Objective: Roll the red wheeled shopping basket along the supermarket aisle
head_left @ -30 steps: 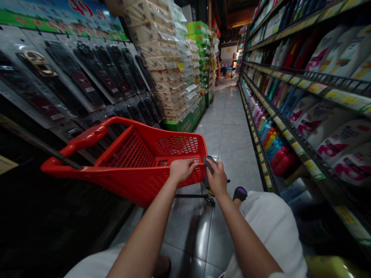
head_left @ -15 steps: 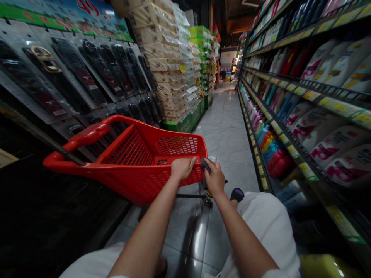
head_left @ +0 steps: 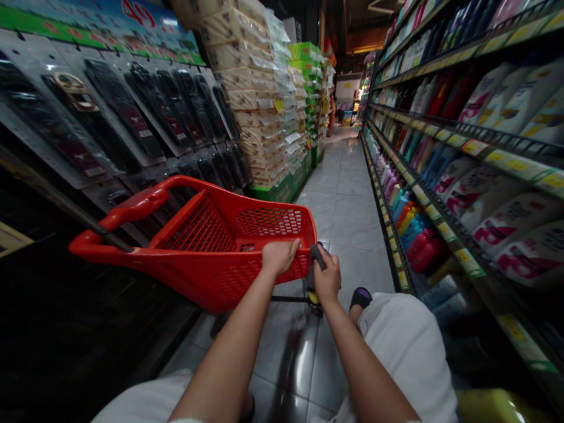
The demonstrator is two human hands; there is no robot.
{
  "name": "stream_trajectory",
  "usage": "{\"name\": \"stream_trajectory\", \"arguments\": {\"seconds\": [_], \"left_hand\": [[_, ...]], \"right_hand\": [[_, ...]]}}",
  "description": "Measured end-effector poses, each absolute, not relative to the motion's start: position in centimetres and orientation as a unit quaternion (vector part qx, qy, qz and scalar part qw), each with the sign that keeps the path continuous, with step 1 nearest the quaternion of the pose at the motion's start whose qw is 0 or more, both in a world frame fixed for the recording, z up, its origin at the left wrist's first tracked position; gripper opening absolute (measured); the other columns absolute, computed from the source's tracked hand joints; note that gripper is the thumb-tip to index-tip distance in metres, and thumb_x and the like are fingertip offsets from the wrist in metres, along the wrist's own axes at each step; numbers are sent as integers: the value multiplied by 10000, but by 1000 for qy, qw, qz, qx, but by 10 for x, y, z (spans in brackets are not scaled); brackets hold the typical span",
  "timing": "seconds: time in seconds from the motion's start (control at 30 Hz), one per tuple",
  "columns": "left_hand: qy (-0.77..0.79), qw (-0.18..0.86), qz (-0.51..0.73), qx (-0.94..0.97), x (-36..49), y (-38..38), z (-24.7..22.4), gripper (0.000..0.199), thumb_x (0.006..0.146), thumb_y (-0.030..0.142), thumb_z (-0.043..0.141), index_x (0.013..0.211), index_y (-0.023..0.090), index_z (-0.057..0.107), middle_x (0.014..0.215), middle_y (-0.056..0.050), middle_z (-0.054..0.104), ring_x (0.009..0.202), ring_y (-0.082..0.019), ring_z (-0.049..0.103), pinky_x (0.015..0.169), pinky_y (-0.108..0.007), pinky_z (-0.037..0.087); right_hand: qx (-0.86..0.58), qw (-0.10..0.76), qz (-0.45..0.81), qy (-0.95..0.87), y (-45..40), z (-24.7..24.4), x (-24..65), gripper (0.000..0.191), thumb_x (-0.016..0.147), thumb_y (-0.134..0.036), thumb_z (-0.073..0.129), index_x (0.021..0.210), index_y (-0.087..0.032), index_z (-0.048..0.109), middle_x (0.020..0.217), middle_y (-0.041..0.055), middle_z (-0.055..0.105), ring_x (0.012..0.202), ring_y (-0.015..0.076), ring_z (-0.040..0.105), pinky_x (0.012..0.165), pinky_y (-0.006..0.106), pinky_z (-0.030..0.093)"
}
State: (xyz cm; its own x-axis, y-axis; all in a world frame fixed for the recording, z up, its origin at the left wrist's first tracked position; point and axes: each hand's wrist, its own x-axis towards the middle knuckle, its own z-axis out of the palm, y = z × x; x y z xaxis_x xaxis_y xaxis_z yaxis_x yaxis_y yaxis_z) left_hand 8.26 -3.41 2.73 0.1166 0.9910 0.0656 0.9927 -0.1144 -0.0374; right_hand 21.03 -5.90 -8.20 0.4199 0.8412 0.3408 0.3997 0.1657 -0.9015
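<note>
A red plastic shopping cart (head_left: 207, 258) with a mesh-like basket stands sideways in front of me. My left hand (head_left: 280, 258) is closed over its near rim, close to the right end. Just right of that corner, my right hand (head_left: 326, 277) is wrapped round a dark grey hand-held tool (head_left: 318, 257). A yellow patch shows low on the tool; its exact kind I cannot make out, and my fingers hide part of it. Whether the tool touches the cart is unclear.
Shelves of bottles (head_left: 467, 176) line the right side. At left hang packaged belts (head_left: 132, 111), then tall stacks of wrapped packs (head_left: 251, 94). A grey tiled floor (head_left: 348, 211) runs down the aisle. My knee (head_left: 405, 346) and a dark slipper (head_left: 361, 297) are at lower right.
My right hand and the grey tool have turned slightly, and more of the yellow patch shows. The left hand stays on the cart's rim. The cart sits marginally further right in view.
</note>
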Motion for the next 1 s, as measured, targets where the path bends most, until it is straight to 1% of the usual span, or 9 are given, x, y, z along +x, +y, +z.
{"name": "stream_trajectory", "arguments": {"seconds": [0.1,0.2,0.27,0.33,0.47,0.6,0.77,0.9,1.0], "left_hand": [[-666,39,-12,-745,83,-34,27,695,1000,510,156,987,163,757,965,-164,747,935,-296,697,743,-351,488],[-666,33,-15,-745,84,-33,26,660,998,510,184,996,177,753,977,-157,746,935,-292,695,739,-346,484],[-666,26,-15,-745,84,-31,26,628,998,506,209,1000,189,752,981,-151,746,938,-286,694,742,-340,482],[-668,23,-13,-744,85,-31,26,608,998,497,224,1005,191,750,979,-149,747,938,-282,694,746,-340,484],[-669,25,-16,-743,86,-30,26,585,998,485,244,1020,189,748,989,-150,746,935,-279,696,747,-339,489],[-674,20,-4,-739,87,-31,28,604,998,495,233,1040,186,750,967,-159,746,939,-283,696,750,-340,490],[-673,27,2,-739,88,-32,29,646,1001,494,189,1029,173,749,963,-166,743,937,-289,696,740,-341,488],[-671,23,-4,-741,88,-33,29,672,1001,501,171,1006,163,752,949,-167,742,925,-282,696,738,-333,484],[-669,21,-9,-743,87,-34,29,675,1001,502,168,1014,161,749,946,-163,743,928,-282,694,737,-333,482]], "right_hand": [[-604,613,261,-438,-28,-89,233,492,790,-268,534,1254,-157,656,1233,130,648,1123,233,598,1010,378,450],[-546,624,383,-406,-2,-91,239,465,739,-268,558,1166,-138,688,1174,123,702,1029,226,653,933,371,500],[-529,626,422,-387,4,-93,234,462,724,-273,565,1143,-129,693,1142,126,720,982,228,676,885,370,523],[-535,634,395,-394,-1,-98,227,474,739,-295,561,1160,-118,686,1176,139,708,1034,236,668,912,376,515],[-573,632,288,-435,-27,-105,208,504,830,-359,502,1241,-104,646,1261,153,662,1164,235,608,1005,370,461],[-608,620,245,-431,-50,-99,187,540,887,-382,463,1319,-85,588,1259,173,637,1177,242,576,1025,368,436],[-644,601,247,-403,-68,-87,160,591,916,-376,454,1419,-66,478,1194,198,577,1140,266,559,1001,388,445],[-633,594,250,-430,-80,-84,137,563,933,-315,426,1459,-115,436,1191,169,528,1139,255,564,995,377,448],[-618,584,242,-466,-86,-81,126,554,917,-212,407,1469,-175,434,1163,133,531,1095,227,586,924,332,482]]}}
